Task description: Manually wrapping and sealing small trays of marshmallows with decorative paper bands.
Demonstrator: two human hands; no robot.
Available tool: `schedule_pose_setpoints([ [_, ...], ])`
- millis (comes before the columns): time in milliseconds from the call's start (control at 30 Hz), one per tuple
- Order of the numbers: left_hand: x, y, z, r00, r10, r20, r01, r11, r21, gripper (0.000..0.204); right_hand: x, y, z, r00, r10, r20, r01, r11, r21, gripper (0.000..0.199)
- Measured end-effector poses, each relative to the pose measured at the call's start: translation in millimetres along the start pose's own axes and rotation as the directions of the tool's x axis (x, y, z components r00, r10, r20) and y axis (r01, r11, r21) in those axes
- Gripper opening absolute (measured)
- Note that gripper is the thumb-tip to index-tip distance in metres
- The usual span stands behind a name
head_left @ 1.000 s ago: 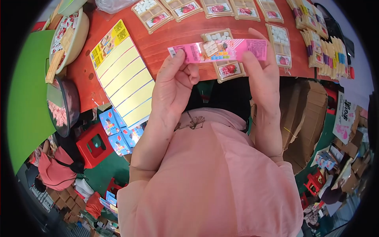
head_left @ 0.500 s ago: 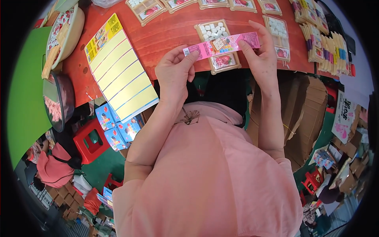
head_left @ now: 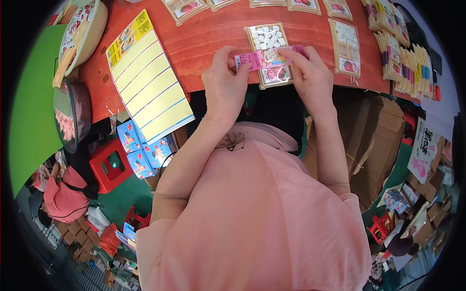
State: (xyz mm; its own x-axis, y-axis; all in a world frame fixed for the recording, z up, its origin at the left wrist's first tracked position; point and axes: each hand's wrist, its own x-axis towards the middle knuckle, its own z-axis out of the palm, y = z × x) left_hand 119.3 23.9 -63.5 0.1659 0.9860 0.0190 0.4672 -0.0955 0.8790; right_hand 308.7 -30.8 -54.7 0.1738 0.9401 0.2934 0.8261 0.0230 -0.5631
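A pink printed paper strip point(head_left: 268, 57) lies across the middle of a small tan plastic tray point(head_left: 277, 86) at the table's near edge. White marshmallow-like pieces point(head_left: 267, 36) fill the tray's far end, and a strawberry picture point(head_left: 275, 74) shows at its near end. My left hand point(head_left: 224, 89) pinches the strip's left end between thumb and fingers. At its right part, my right hand point(head_left: 313, 80) is closed on the strip, hiding some of that end.
On the red table point(head_left: 208, 29), a sheet of yellow labels point(head_left: 153, 85) lies left. Another filled tray point(head_left: 346, 46) is on the right, with several more along the back. Upright bundled packs point(head_left: 412, 72) stand far right. A cream basin point(head_left: 94, 29) and dark-rimmed bowl point(head_left: 73, 116) sit far left.
The strip has come down from above the tray to lie across it. My hands have moved closer together, the right one shifting left along the strip.
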Motion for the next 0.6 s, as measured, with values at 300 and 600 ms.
schedule_pose_setpoints([
  [300,-47.0,-2.2,-48.8,0.882,0.471,0.004,-0.394,0.734,0.553,0.035,-33.3,-25.8,12.8,0.991,-0.122,0.054,0.129,0.980,-0.152,0.036],
  [600,-48.8,-6.8,-37.3,0.584,-0.579,0.569,0.810,0.363,-0.461,0.038,-48.6,-36.1,19.4,0.986,-0.138,0.095,0.147,0.985,-0.089,0.044],
])
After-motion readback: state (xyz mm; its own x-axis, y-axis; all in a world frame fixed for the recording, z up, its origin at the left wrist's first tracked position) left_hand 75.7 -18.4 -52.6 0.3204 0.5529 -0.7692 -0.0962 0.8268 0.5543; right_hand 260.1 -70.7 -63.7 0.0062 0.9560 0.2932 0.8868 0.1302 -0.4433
